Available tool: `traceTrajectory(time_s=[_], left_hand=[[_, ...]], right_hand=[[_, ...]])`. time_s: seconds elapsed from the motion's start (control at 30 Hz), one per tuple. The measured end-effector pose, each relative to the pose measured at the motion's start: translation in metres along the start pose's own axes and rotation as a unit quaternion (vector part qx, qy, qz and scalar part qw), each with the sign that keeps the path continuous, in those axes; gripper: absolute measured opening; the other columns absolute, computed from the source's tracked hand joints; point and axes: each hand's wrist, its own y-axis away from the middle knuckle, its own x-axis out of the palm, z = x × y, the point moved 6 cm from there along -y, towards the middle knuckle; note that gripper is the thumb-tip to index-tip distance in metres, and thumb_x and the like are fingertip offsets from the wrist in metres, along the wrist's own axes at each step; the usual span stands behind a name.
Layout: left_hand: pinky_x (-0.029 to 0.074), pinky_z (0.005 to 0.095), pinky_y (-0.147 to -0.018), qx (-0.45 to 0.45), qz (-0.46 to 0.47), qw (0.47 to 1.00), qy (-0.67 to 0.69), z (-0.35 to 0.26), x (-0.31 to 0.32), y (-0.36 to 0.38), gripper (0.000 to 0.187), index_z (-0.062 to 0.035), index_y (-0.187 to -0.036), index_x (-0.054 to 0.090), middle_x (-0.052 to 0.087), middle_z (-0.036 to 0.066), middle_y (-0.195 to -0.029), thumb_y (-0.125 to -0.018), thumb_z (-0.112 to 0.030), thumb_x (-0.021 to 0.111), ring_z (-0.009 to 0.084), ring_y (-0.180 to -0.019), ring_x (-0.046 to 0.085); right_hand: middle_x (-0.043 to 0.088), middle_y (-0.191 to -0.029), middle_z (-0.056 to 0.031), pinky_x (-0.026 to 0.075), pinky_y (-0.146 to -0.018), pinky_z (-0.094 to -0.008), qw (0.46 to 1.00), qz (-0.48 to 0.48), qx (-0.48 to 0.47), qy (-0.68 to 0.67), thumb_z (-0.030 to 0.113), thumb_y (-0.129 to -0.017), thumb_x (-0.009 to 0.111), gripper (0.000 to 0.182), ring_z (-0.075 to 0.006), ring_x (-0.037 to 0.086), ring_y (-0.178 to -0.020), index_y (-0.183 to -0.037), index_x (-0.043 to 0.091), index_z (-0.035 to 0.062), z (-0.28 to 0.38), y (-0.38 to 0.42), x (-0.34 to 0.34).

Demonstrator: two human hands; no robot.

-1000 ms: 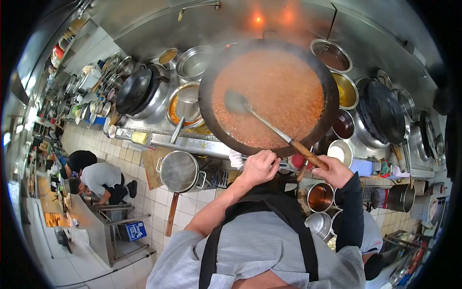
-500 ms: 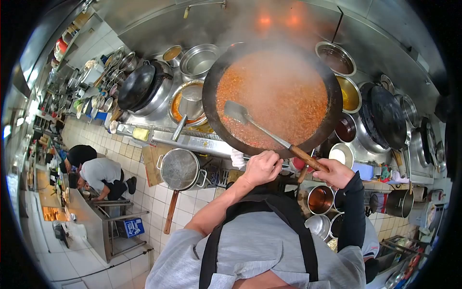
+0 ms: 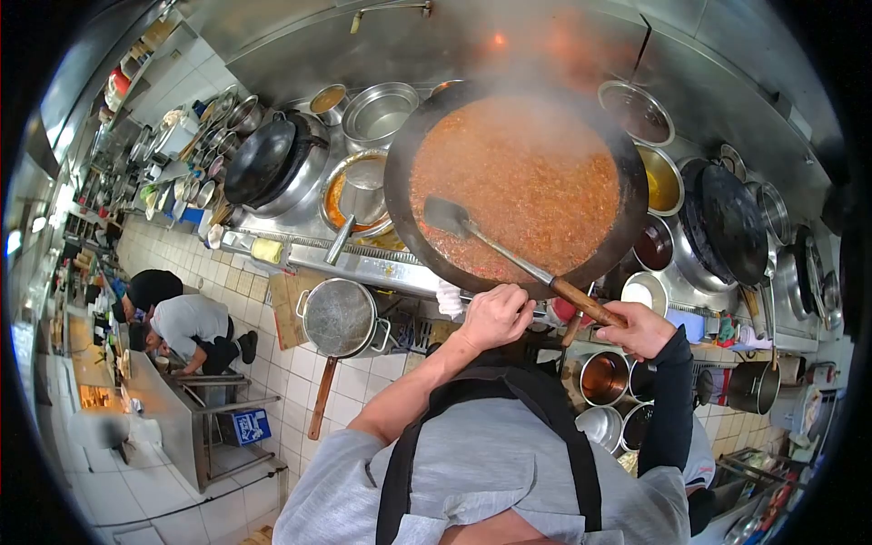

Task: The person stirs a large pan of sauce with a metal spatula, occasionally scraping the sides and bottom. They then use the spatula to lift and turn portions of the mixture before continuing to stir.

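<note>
A large dark wok [image 3: 398, 195] holds a steaming reddish-brown chunky sauce [image 3: 527, 191]. My right hand [image 3: 639, 331] is wrapped round the wooden handle of a long metal wok spatula [image 3: 509, 256]. Its flat blade lies on the sauce near the left side, and the shaft crosses the wok's near rim. At that near rim is my left hand [image 3: 497, 316], its fingers curled closed; what they grip, if anything, is hidden. A white cloth [image 3: 450, 298] hangs just left of this hand.
A sieve [image 3: 363, 186] sits over a bowl of orange-red liquid left of the wok. Right of it stand a pot of yellow liquid [image 3: 660, 180] and a dark wok [image 3: 731, 222]. A strainer-topped pot [image 3: 338, 316] is below left. Two people [image 3: 195, 327] bend over a far-left counter.
The steam over the wok has thinned and shows more sauce. The spatula and my right hand have shifted very slightly, while my left hand stays at the rim.
</note>
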Motion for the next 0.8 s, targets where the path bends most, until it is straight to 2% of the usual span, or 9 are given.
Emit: traceTrajectory(time_s=[0.1,0.17,0.33,0.43,0.53,0.63,0.8], left_hand=[[0.056,0.049,-0.063,0.001,-0.003,1.0,0.004,0.0,0.0,0.0,0.024,-0.0055,-0.093,0.064,0.065,0.013,-0.08,-0.096,-0.015,0.086,0.0362,-0.073,0.07],[0.056,0.0491,-0.063,0.003,-0.004,1.0,0.006,0.0,0.0,0.0,0.024,-0.0055,-0.092,0.064,0.064,0.013,-0.08,-0.096,-0.015,0.086,0.0363,-0.072,0.07],[0.055,0.0495,-0.063,0.001,-0.003,1.0,0.006,-0.001,-0.001,-0.001,0.024,-0.0055,-0.092,0.063,0.064,0.013,-0.079,-0.096,-0.014,0.085,0.0366,-0.072,0.069],[0.055,0.0495,-0.063,-0.002,-0.002,1.0,0.004,-0.001,-0.001,-0.001,0.024,-0.0055,-0.092,0.063,0.064,0.013,-0.079,-0.096,-0.014,0.085,0.0367,-0.072,0.07],[0.056,0.0494,-0.063,-0.002,-0.002,1.0,0.004,-0.001,-0.001,-0.001,0.024,-0.0053,-0.092,0.063,0.065,0.013,-0.08,-0.096,-0.014,0.085,0.0369,-0.072,0.07],[0.056,0.0493,-0.063,-0.002,-0.002,1.0,0.005,-0.002,-0.002,-0.002,0.023,-0.0053,-0.092,0.063,0.065,0.013,-0.08,-0.097,-0.013,0.085,0.0368,-0.072,0.07],[0.055,0.0493,-0.062,-0.002,-0.005,1.0,0.006,-0.002,-0.003,-0.002,0.023,-0.0056,-0.092,0.063,0.065,0.013,-0.08,-0.097,-0.013,0.085,0.0367,-0.072,0.07]], right_hand=[[0.073,-0.093,-0.0093,0.057,-0.085,-0.036,1.0,-0.013,-0.024,0.016,0.021,-0.104,0.085,0.037,-0.0186,0.068,-0.089,-0.131,0.076,-0.0017,-0.002,0.0,-0.003],[0.074,-0.095,-0.0113,0.057,-0.089,-0.0368,0.999,-0.017,-0.031,0.022,0.02,-0.103,0.085,0.038,-0.0198,0.069,-0.092,-0.132,0.076,-0.0016,-0.003,0.0,-0.005],[0.073,-0.093,-0.0128,0.057,-0.088,-0.0376,0.993,-0.038,-0.081,0.076,0.02,-0.1,0.087,0.041,-0.0202,0.069,-0.09,-0.134,0.075,-0.0003,0.003,0.003,-0.013],[0.064,-0.089,-0.0112,0.054,-0.081,-0.038,0.99,-0.037,-0.088,0.108,0.019,-0.096,0.092,0.053,-0.0217,0.063,-0.084,-0.14,0.073,-0.0025,0.013,0.006,-0.017],[0.069,-0.086,-0.0181,0.056,-0.081,-0.0436,0.981,-0.049,-0.092,0.165,0.021,-0.097,0.088,0.044,-0.031,0.069,-0.081,-0.135,0.075,0.0021,0.021,0.008,-0.022],[0.071,-0.087,-0.0223,0.056,-0.081,-0.0472,0.971,-0.077,-0.122,0.188,0.022,-0.095,0.09,0.047,-0.0401,0.072,-0.083,-0.135,0.075,0.0031,0.027,0.011,-0.029],[0.076,-0.095,-0.0259,0.057,-0.083,-0.0505,0.968,-0.074,-0.109,0.213,0.022,-0.093,0.092,0.051,-0.0457,0.076,-0.091,-0.137,0.075,0.003,0.036,0.013,-0.038]])
